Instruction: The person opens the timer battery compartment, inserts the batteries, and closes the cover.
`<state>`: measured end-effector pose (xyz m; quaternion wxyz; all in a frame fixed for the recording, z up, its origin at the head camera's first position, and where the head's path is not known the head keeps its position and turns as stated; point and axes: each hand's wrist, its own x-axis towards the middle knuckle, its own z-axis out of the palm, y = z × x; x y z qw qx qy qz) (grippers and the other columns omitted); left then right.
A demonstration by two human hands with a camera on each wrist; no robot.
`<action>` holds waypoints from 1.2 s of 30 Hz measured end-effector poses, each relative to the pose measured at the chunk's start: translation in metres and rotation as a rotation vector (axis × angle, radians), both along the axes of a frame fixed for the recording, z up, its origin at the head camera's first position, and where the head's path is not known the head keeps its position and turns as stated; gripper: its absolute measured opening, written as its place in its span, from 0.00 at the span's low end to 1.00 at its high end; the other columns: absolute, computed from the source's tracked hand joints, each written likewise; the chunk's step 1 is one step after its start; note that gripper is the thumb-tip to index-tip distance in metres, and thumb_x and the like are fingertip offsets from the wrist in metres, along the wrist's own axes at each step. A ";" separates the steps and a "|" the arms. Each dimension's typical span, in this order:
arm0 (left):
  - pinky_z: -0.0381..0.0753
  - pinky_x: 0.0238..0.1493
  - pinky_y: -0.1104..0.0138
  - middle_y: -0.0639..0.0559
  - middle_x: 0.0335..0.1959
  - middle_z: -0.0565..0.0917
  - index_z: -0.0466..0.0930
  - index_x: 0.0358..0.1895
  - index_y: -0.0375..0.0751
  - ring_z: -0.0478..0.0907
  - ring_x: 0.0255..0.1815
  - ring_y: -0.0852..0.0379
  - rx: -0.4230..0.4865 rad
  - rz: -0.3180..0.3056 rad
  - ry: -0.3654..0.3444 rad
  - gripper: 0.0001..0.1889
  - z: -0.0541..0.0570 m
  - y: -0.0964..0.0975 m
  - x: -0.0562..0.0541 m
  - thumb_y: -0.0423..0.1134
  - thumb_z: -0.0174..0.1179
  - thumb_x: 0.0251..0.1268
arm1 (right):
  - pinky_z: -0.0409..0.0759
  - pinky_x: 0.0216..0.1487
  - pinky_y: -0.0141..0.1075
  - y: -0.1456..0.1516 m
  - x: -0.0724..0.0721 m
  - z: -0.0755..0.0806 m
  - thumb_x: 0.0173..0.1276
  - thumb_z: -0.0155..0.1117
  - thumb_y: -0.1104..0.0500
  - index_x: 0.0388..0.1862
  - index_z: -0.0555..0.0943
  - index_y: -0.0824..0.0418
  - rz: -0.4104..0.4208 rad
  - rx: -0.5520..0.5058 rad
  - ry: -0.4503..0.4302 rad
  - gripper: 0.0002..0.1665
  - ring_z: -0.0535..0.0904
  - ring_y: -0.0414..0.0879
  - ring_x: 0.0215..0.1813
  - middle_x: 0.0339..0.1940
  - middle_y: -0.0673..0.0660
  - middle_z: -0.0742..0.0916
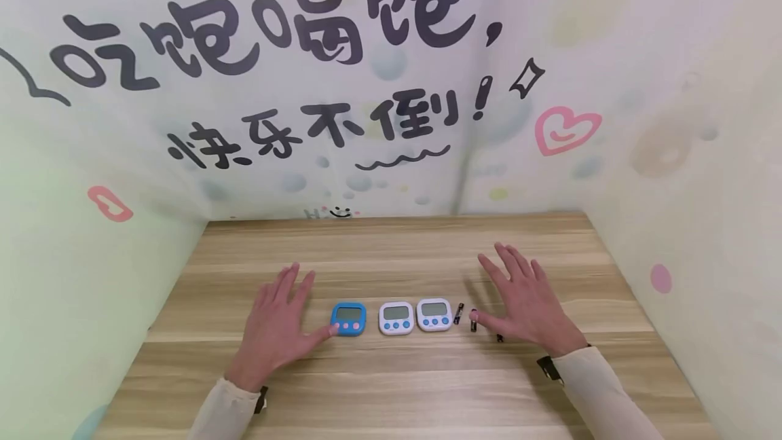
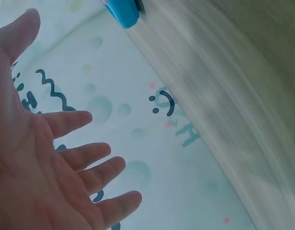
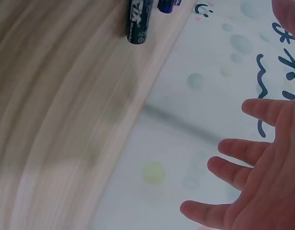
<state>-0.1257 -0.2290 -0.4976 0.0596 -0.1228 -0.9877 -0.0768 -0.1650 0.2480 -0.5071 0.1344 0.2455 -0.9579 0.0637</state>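
On the wooden table lie a blue digital timer (image 1: 349,319) and two white ones, a middle timer (image 1: 396,318) and a right-hand timer (image 1: 434,315), screens facing up. Beside them are small dark batteries: one battery (image 1: 459,314) leans at a slant, a second battery (image 1: 473,321) is near my right thumb, and a third (image 1: 499,338) is mostly covered by my hand. My left hand (image 1: 277,324) is spread with its thumb by the blue timer; whether it touches cannot be told. My right hand (image 1: 524,301) is spread too, holding nothing. The right wrist view shows a battery (image 3: 139,21) close up.
A wooden table (image 1: 391,392) runs up to a white back wall (image 1: 403,189) printed with dark lettering and bubbles. Side walls stand at the left (image 1: 73,277) and right (image 1: 696,209). Dark bands circle both wrists at the sleeves.
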 end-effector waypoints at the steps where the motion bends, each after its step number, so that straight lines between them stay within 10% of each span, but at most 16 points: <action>1: 0.58 0.80 0.32 0.36 0.86 0.56 0.59 0.84 0.44 0.54 0.85 0.34 0.007 -0.006 0.008 0.59 0.000 0.001 0.000 0.79 0.63 0.58 | 0.68 0.71 0.75 0.000 0.000 -0.001 0.61 0.63 0.18 0.85 0.63 0.52 0.010 -0.007 0.006 0.63 0.61 0.66 0.82 0.84 0.67 0.65; 25: 0.80 0.67 0.40 0.43 0.72 0.78 0.77 0.72 0.43 0.76 0.72 0.40 0.172 -0.171 0.094 0.41 -0.004 0.048 -0.004 0.63 0.71 0.61 | 0.84 0.60 0.56 -0.026 0.003 -0.009 0.63 0.76 0.36 0.74 0.76 0.57 0.186 -0.215 0.007 0.46 0.80 0.56 0.66 0.68 0.58 0.83; 36: 0.80 0.70 0.46 0.46 0.70 0.80 0.77 0.72 0.46 0.76 0.72 0.44 0.286 -0.205 -0.037 0.36 -0.006 0.081 -0.008 0.59 0.72 0.65 | 0.83 0.66 0.56 -0.040 0.011 -0.015 0.69 0.74 0.41 0.73 0.77 0.58 0.168 -0.268 -0.155 0.39 0.81 0.55 0.67 0.67 0.56 0.84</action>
